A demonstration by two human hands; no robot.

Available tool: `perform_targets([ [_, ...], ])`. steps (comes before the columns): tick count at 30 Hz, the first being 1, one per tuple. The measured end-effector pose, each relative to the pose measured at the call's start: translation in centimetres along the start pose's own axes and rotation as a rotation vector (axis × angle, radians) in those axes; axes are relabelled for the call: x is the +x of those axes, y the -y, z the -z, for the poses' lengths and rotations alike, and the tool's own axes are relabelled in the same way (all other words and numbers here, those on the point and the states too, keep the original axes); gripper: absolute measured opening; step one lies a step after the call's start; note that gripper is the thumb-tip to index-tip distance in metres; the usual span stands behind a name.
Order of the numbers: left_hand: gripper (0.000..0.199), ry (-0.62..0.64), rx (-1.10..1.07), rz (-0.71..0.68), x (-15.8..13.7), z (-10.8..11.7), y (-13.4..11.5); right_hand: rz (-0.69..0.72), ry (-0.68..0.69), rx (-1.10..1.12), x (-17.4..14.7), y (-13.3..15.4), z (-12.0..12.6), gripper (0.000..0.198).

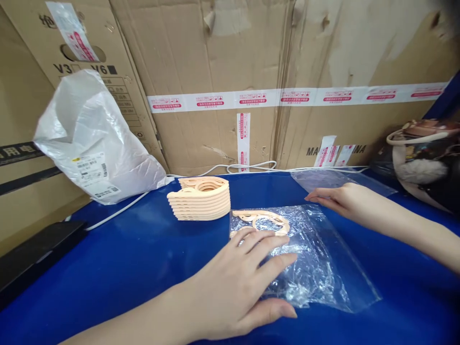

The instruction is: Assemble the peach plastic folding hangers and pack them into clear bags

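Observation:
A clear plastic bag (305, 268) lies flat on the blue table, with a beige folding hanger (271, 218) in its far left part. My left hand (247, 273) rests on the bag and the near part of the hanger, fingers spread. At the bag's far right corner is my right hand (345, 199), its fingertips pressed together. Whether they pinch the film there, I cannot tell. Just left of the bag stands a neat stack of several matching beige hangers (201, 203).
Behind the table stand large cardboard boxes (215, 57). A white plastic mailer (97, 143) leans at the left, near a black flat object (39, 254). A white cable (251, 166) runs along the back. Another clear bag (323, 178) and a dark handbag (431, 165) are at the right.

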State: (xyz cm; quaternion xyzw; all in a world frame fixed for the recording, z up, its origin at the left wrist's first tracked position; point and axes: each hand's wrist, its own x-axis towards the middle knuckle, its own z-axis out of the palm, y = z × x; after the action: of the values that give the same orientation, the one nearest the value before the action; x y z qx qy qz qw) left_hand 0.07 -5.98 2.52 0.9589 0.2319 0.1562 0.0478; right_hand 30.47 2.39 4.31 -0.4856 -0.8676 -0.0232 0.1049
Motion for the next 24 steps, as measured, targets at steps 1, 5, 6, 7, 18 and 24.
perform_targets([
  [1,0.051,-0.053,0.007,-0.014,0.1,0.4,0.3,0.006,-0.001,-0.011,-0.1,-0.2,-0.1,0.042],
  [5,0.041,-0.202,0.099,0.067,0.6,3.9,3.2,0.039,-0.103,0.024,-0.8,0.4,0.7,0.041],
  [6,0.042,-0.210,0.113,0.125,0.6,5.0,4.4,0.057,-0.097,0.070,-1.0,0.9,1.1,0.039],
  [7,0.046,-0.207,0.126,0.174,0.5,6.2,5.9,0.074,-0.065,0.132,-1.0,1.3,1.4,0.037],
  [18,0.062,0.123,0.077,0.581,-2.6,10.9,14.0,0.048,0.497,0.401,-2.1,0.9,0.6,0.022],
  [24,0.068,0.159,0.025,0.593,-2.2,11.1,14.3,0.002,0.508,0.375,-2.3,0.9,0.2,0.043],
])
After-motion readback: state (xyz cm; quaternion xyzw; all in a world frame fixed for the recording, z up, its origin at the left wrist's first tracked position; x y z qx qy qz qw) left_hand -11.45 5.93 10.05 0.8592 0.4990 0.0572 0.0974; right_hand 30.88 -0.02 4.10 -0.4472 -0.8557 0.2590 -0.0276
